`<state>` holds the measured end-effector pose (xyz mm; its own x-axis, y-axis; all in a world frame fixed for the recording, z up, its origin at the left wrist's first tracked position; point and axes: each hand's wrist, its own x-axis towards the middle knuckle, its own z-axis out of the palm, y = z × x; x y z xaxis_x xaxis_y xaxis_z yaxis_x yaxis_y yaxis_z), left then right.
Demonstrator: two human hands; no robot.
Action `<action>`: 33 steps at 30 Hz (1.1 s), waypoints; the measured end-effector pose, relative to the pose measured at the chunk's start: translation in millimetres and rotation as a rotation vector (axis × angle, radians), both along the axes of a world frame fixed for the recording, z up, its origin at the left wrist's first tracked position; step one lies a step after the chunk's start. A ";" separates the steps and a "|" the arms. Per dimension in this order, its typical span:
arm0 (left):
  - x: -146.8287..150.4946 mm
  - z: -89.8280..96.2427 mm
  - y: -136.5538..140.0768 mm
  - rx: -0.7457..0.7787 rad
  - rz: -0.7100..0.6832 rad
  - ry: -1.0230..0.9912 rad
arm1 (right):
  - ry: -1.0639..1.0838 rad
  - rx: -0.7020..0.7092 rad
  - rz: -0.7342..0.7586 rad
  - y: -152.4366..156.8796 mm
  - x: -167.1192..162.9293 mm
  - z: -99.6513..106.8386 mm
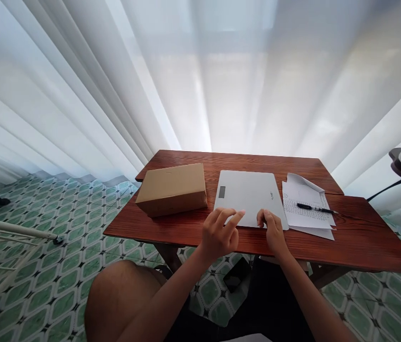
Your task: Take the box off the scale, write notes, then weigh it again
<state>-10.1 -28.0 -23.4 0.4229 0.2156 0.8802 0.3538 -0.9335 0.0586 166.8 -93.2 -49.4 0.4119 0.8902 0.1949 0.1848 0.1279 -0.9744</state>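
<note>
Scale (pixel 248 197) lies flat, display toward box (pixel 172 188), hands at near edge.

1. A reddish-brown wooden table (pixel 346 237) is standing on a floor of green and white patterned tiles (pixel 61 266), in front of pale curtains.
2. A closed brown cardboard box (pixel 172 189) is lying on the table's left part, near the far edge.
3. A flat grey digital scale (pixel 248 194) (small display window on its left side) is sitting in the middle, just beside the box.
4. Some white sheets of paper (pixel 307 209) are lying to the right of the scale, partly overlapping one another, with printed or written lines on the top one.
5. A black pen (pixel 316 208) is resting across the paper.
</note>
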 end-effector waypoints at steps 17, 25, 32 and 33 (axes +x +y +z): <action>59.3 -41.8 -23.8 0.072 -0.297 0.463 | -0.175 0.037 -0.227 -62.4 60.8 -36.6; 98.3 -36.5 -18.2 0.332 -0.451 0.533 | -0.276 0.026 -0.245 -67.6 78.6 -26.0; 153.6 -32.9 -34.0 0.314 -0.433 0.637 | -0.692 -0.133 -0.448 -67.4 165.3 -2.1; 162.6 -32.5 -38.2 0.271 -0.422 0.682 | -0.770 -0.161 -0.460 -66.9 179.1 -1.1</action>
